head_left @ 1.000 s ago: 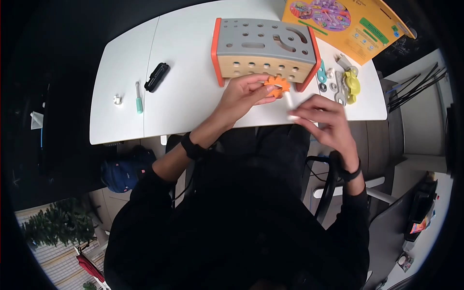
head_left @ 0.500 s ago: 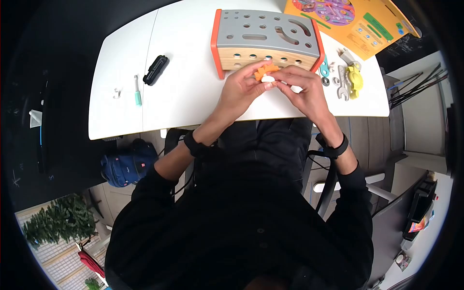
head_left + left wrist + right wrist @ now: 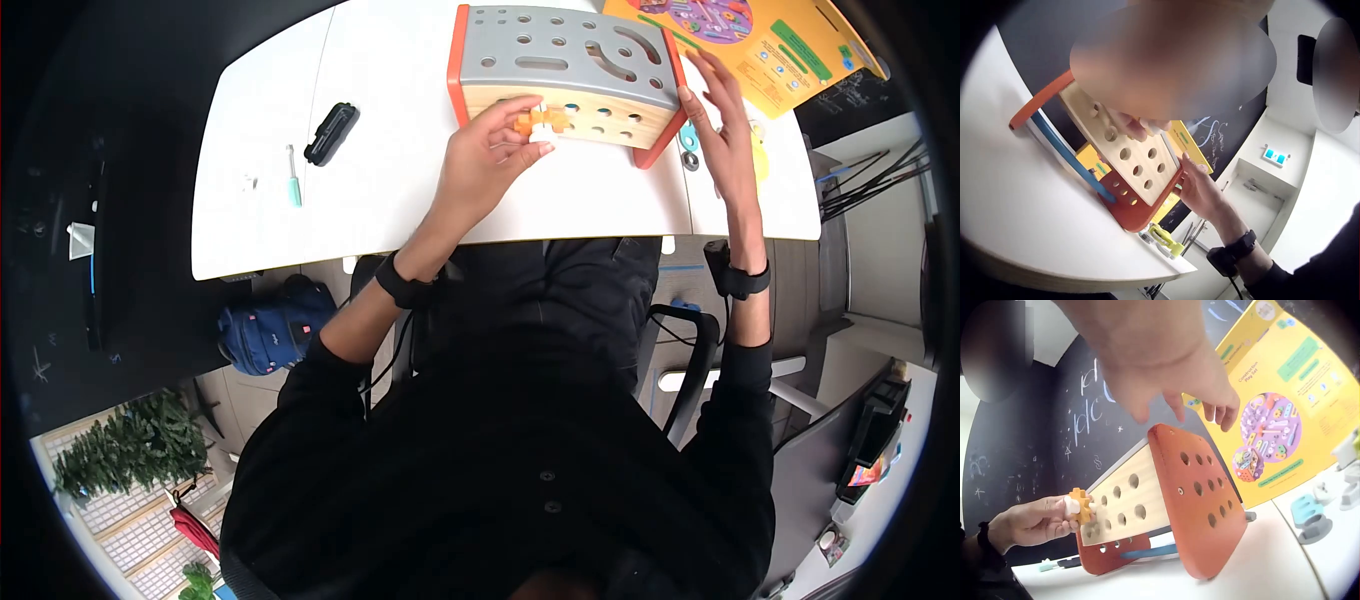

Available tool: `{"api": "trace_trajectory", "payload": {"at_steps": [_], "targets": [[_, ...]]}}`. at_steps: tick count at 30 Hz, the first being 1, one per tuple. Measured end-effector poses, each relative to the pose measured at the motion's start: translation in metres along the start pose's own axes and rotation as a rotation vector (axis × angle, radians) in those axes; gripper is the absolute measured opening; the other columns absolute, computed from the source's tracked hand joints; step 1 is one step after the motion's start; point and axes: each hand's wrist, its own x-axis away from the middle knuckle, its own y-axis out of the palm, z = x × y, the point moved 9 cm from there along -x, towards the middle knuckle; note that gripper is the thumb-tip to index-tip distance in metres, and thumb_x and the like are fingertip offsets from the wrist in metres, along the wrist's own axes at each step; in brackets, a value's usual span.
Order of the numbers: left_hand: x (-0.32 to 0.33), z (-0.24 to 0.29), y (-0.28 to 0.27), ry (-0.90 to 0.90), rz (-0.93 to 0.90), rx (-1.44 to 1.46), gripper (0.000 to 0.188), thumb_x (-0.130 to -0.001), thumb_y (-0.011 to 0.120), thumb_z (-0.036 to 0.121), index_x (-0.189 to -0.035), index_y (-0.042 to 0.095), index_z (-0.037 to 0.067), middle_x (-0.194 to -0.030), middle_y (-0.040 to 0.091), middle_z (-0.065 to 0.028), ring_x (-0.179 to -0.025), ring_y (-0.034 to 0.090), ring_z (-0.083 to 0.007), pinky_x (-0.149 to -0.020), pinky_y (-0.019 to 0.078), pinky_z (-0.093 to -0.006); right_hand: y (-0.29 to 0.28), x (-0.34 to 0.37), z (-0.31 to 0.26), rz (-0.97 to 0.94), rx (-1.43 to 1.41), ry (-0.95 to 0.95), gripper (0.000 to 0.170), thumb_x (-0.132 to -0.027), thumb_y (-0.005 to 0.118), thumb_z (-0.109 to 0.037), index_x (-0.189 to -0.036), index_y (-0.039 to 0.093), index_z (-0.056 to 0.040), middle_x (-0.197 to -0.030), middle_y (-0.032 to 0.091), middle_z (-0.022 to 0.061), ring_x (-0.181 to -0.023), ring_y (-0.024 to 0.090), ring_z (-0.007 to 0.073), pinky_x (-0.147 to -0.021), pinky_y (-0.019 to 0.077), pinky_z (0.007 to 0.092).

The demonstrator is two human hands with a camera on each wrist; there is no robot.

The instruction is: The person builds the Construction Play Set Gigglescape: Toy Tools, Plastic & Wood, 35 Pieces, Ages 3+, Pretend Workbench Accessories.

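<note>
My left hand (image 3: 478, 168) pinches an orange toy gear (image 3: 1083, 506) with a white plastic bolt (image 3: 1071, 505) set in its middle. Both are held at the perforated wooden front of a toy workbench (image 3: 545, 47), whose top is grey and slotted. Part of the gear is behind the fingers in the head view. At the bench's other end, my right hand (image 3: 728, 140) lies along the red side panel (image 3: 1197, 506), its fingers extended near the panel's top edge. No object shows in this hand.
A yellow box (image 3: 785, 55) stands behind on the right. A teal perforated piece (image 3: 688, 137), a grey ring (image 3: 690, 161) and a yellow-green part (image 3: 762, 165) lie right of the bench. On the left are a teal-handled screwdriver (image 3: 294, 188) and a black case (image 3: 332, 133).
The right hand brought the white bolt to the gear in the left hand, then let go and moved right to the bench's side panel. The left hand keeps the gear and bolt.
</note>
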Motion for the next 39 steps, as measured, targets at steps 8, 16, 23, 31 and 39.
{"api": "trace_trajectory", "payload": {"at_steps": [8,16,23,31,39], "targets": [[0.008,0.033,-0.019,0.151,0.216,-0.452,0.057,-0.075,0.083,0.008,-0.123,0.055,-0.002,-0.107,0.062,-0.0113,-0.083,0.067,-0.0137,-0.07,0.0592,-0.0236,0.023,0.014,0.018,-0.11,-0.201,0.238,0.055,-0.095,0.059,-0.047,-0.139,0.055,-0.0135,-0.138,0.057,0.0135,-0.125,0.056,0.0262,-0.098,0.0496,0.0397],[0.006,0.066,-0.035,0.35,0.255,-0.794,0.06,-0.063,0.089,0.016,-0.12,0.069,0.013,-0.113,0.053,-0.0055,-0.096,0.056,-0.0204,-0.078,0.0499,-0.0347,0.034,0.014,0.004,-0.212,-0.099,0.159,0.05,-0.096,0.06,-0.042,-0.139,0.055,-0.0171,-0.136,0.058,0.0154,-0.109,0.067,0.0291,-0.098,0.0493,0.0424],[0.007,0.074,-0.046,0.293,0.064,-1.13,0.075,-0.055,0.09,0.021,-0.126,0.066,0.017,-0.146,0.048,-0.0029,-0.105,0.046,-0.028,-0.097,0.0401,-0.0398,0.062,0.016,-0.03,-0.276,-0.303,0.167,0.063,-0.095,0.058,-0.047,-0.144,0.047,-0.0092,-0.139,0.054,0.0191,-0.128,0.053,0.0352,-0.108,0.0418,0.042],[0.005,0.064,-0.053,0.24,0.129,-1.255,0.084,-0.062,0.09,0.023,-0.139,0.056,0.024,-0.154,0.042,0.0008,-0.138,0.04,-0.0274,-0.11,0.0278,-0.048,0.079,0.019,0.002,-0.356,-0.227,0.086,0.055,-0.095,0.062,-0.028,-0.144,0.045,-0.0104,-0.136,0.057,0.016,-0.125,0.055,0.0326,-0.108,0.0422,0.0417],[0.0,0.071,-0.034,0.307,0.104,-1.137,0.065,-0.072,0.085,0.02,-0.133,0.061,0.017,-0.149,0.047,-0.005,-0.135,0.041,-0.0315,-0.105,0.0299,-0.0457,0.068,-0.013,0.059,-0.382,0.085,0.178,0.026,-0.089,0.065,-0.008,-0.114,0.069,-0.0025,-0.103,0.073,0.0139,-0.097,0.069,0.0281,-0.082,0.0556,0.034]]}}
